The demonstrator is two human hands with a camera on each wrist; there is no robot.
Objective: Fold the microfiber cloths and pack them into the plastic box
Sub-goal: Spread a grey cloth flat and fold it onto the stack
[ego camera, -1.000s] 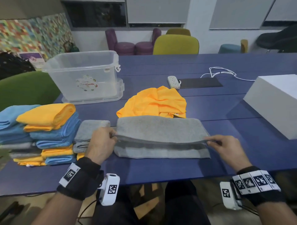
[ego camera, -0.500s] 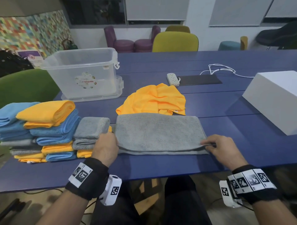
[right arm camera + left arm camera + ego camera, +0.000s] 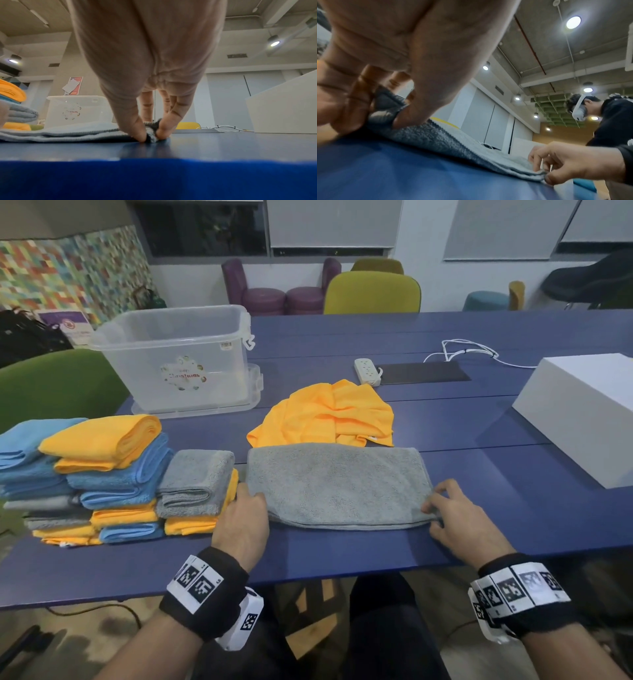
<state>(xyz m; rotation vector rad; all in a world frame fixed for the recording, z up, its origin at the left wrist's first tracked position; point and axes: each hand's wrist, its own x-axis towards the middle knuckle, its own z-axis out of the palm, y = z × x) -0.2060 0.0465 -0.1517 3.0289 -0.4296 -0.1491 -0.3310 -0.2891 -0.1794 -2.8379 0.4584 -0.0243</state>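
A grey microfiber cloth [image 3: 337, 482] lies folded in half on the blue table [image 3: 342, 556], its doubled edge toward me. My left hand [image 3: 251, 503] pinches its near left corner [image 3: 385, 112]. My right hand [image 3: 442, 510] pinches the near right corner [image 3: 151, 133] between thumb and fingers, down on the table. Behind it sits a crumpled orange cloth [image 3: 325, 416]. The clear plastic box [image 3: 178, 357] stands empty at the back left. Folded blue, orange and grey cloths [image 3: 102, 477] are stacked at the left.
A white box [image 3: 579, 412] sits at the right. A power strip [image 3: 366, 371], a dark mat [image 3: 424, 373] and a white cable [image 3: 469, 354] lie further back. Chairs stand beyond the table, and a green chair [image 3: 51, 385] is at the left.
Both hands brought the raised upper layer of the grey cloth toward me and down, so its edges now lie together flat on the table.
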